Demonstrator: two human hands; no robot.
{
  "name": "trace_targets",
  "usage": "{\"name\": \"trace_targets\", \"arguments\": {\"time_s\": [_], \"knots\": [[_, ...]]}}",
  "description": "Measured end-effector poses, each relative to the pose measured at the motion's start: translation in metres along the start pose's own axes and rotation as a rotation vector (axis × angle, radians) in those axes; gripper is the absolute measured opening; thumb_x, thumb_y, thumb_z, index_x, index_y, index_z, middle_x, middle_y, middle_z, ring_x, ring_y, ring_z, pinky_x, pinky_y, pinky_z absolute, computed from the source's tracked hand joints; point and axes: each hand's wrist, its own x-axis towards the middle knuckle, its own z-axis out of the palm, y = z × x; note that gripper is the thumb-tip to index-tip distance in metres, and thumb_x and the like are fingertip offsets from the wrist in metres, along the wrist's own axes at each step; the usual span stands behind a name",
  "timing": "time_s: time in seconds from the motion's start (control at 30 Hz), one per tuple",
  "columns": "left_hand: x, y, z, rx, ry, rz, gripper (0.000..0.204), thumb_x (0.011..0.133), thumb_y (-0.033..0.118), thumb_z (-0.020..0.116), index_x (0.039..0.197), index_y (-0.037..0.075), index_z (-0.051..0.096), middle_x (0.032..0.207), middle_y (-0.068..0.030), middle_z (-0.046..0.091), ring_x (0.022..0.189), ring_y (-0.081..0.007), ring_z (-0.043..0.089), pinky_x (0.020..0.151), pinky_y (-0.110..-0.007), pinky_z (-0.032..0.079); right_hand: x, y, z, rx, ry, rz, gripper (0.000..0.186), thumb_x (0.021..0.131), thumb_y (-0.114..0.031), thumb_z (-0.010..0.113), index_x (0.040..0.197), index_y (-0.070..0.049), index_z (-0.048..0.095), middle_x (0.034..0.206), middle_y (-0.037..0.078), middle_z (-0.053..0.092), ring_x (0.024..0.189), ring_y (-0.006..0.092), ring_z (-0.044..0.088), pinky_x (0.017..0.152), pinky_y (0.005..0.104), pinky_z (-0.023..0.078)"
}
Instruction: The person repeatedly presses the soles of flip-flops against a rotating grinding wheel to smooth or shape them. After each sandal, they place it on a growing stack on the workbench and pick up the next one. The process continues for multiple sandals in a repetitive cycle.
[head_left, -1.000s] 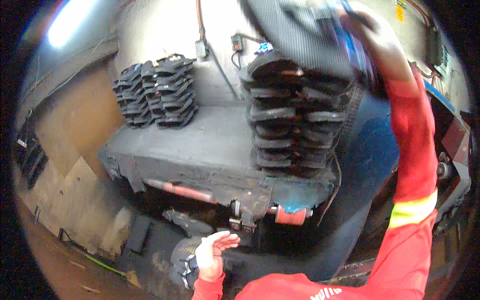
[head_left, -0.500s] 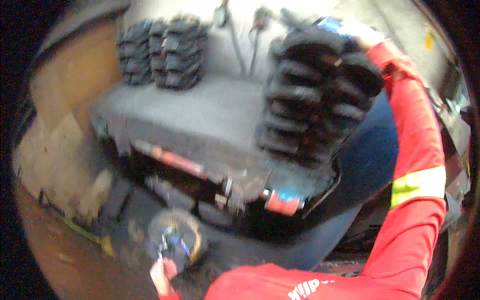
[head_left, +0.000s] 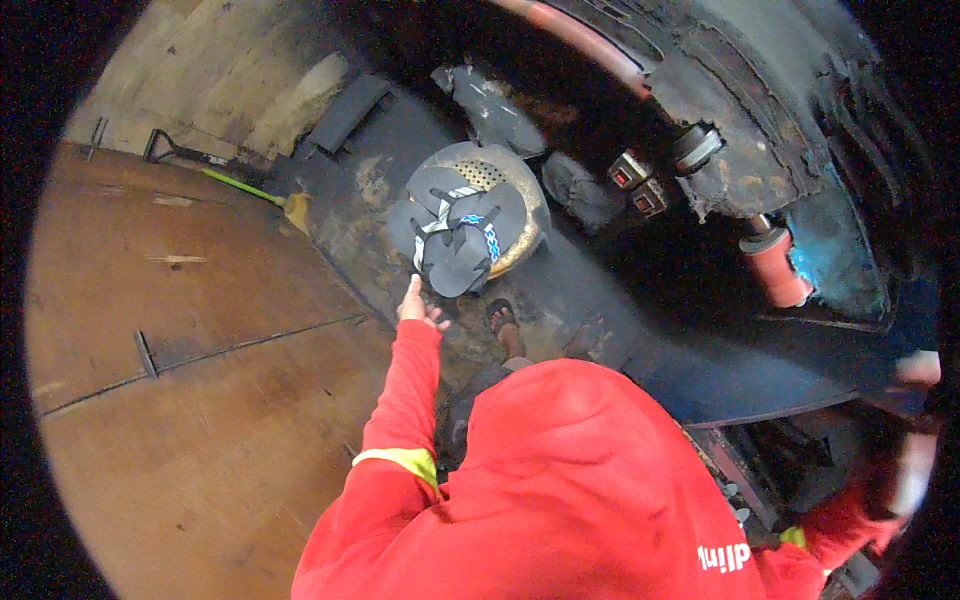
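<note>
Several dark grey flip-flops [head_left: 458, 268] lie fanned over one another on a round stool with a pale perforated seat [head_left: 480, 174]. Some straps are black and white, others blue-patterned. Just below them is my left hand [head_left: 420, 304], thumb pointing up at the nearest soles and the other fingers apart; no grip on a flip-flop shows. Far to the right, my right hand [head_left: 915, 372] is dim and smeared by motion at the picture's rim, so its fingers and anything in them cannot be made out.
A worn machine with a red cylindrical handle [head_left: 775, 270] and red push-buttons [head_left: 628, 173] stands at upper right. A brown board [head_left: 180, 300] covers the left side. A brush with a green handle [head_left: 245, 188] lies along its far edge. My foot [head_left: 503, 318] is beside the stool.
My view has swung down and left toward the stool. My right arm has drawn back from the stacks of dark flip-flops on the bench, which are now mostly out of view.
</note>
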Motion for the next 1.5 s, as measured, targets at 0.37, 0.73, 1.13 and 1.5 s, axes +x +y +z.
{"name": "trace_targets", "arguments": {"time_s": [0.37, 0.73, 1.13, 1.5], "knots": [[-0.145, -0.033, 0.062, 0.378, -0.613, 0.2, 0.039, 0.088, 0.018, 0.077, 0.116, -0.001, 0.06, 0.111, -0.0114, 0.066, 0.084, -0.0227, 0.066, 0.079, -0.042, 0.06, -0.098, 0.001, 0.423, 2.004, -0.192, 1.35, 0.08, 0.098, -0.064, 0.053, 0.153, -0.008, 0.036, 0.136, 0.025, 0.059, 0.125, 0.0344, 0.059, 0.104, 0.0514, 0.05], [-0.217, -0.056, 0.193, 0.76, -1.491, 0.582, 0.052, 0.09, 0.021, 0.079, 0.134, -0.001, 0.061, 0.123, -0.0086, 0.069, 0.109, -0.015, 0.063, 0.096, -0.033, 0.051, -0.13, 0.048, 0.417, 1.424, 0.026, 0.624, 0.053, 0.089, -0.02, 0.078, 0.134, 0.0, 0.059, 0.124, 0.011, 0.069, 0.113, 0.0194, 0.062, 0.104, 0.0348, 0.048], [-0.353, -0.108, 0.285, 1.049, -1.135, 1.401, 0.036, 0.089, 0.027, 0.079, 0.113, 0.001, 0.074, 0.095, -0.0103, 0.078, 0.082, -0.0103, 0.07, 0.072, -0.03, 0.055, -0.113, 0.052, 0.366, 0.49, 0.53, 0.671, 0.089, 0.077, -0.01, 0.075, 0.155, 0.002, 0.034, 0.162, 0.03, 0.027, 0.15, 0.0501, 0.025, 0.123, 0.0497, 0.027], [-0.345, -0.121, 0.318, 1.19, -1.016, 1.473, 0.031, 0.092, 0.031, 0.073, 0.084, 0.001, 0.07, 0.068, -0.0186, 0.066, 0.061, -0.0326, 0.069, 0.058, -0.04, 0.051, -0.119, 0.083, 0.349, 0.861, 0.307, 0.706, 0.089, 0.079, -0.027, 0.083, 0.151, 0.002, 0.04, 0.159, 0.031, 0.031, 0.148, 0.0436, 0.032, 0.12, 0.0426, 0.035]]}}
